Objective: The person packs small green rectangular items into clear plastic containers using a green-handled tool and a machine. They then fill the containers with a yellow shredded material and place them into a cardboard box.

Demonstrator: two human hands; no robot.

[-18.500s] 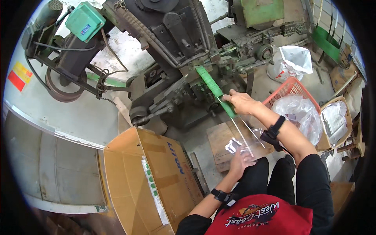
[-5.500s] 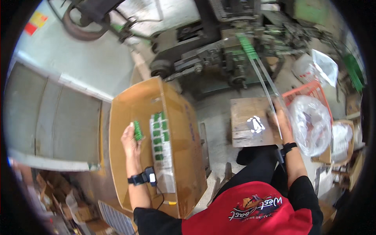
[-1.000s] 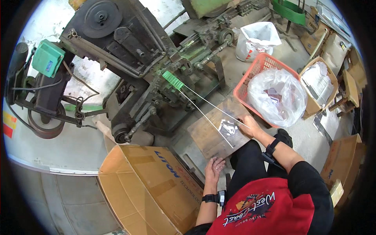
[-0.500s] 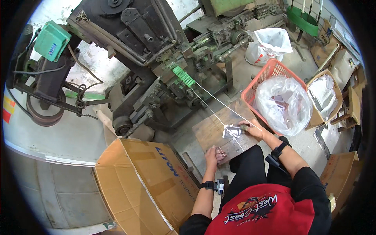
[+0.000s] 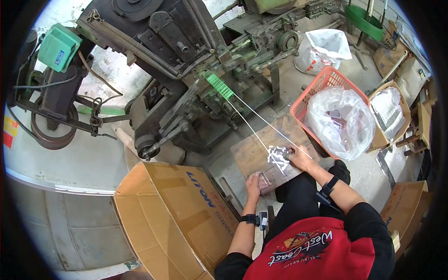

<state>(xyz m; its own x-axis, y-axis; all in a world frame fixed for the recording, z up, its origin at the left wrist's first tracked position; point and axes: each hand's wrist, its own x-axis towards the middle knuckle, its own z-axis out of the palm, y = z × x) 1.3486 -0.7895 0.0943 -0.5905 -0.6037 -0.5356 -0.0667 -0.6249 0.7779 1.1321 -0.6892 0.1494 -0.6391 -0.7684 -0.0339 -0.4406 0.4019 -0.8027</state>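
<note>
On a wooden board [image 5: 252,154] above my knees, a cluster of small white and dark flat pieces [image 5: 276,154] lies beneath the ends of two white rods [image 5: 254,135]. My right hand [image 5: 302,159] is at the right side of this cluster, its fingers curled and pinched; what they grip is hidden. At the board's near left corner, my left hand [image 5: 253,185] is closed around a small, see-through pinkish rectangular piece [image 5: 265,181]. The rods slope down to the board from a bright green ribbed part [image 5: 219,86] on the machine.
A dark, greasy machine [image 5: 175,42] stands ahead. Right of the board is a coral plastic basket [image 5: 305,100] holding a clear bag [image 5: 338,121] with small pieces inside. A large cardboard box [image 5: 182,210] flanks my left arm. Farther back stands a white sack [image 5: 322,51].
The shiny grey patch by my right hand now appears as separate white and dark pieces. A pinkish rectangular piece now shows in my left hand. The right hand has shifted only slightly.
</note>
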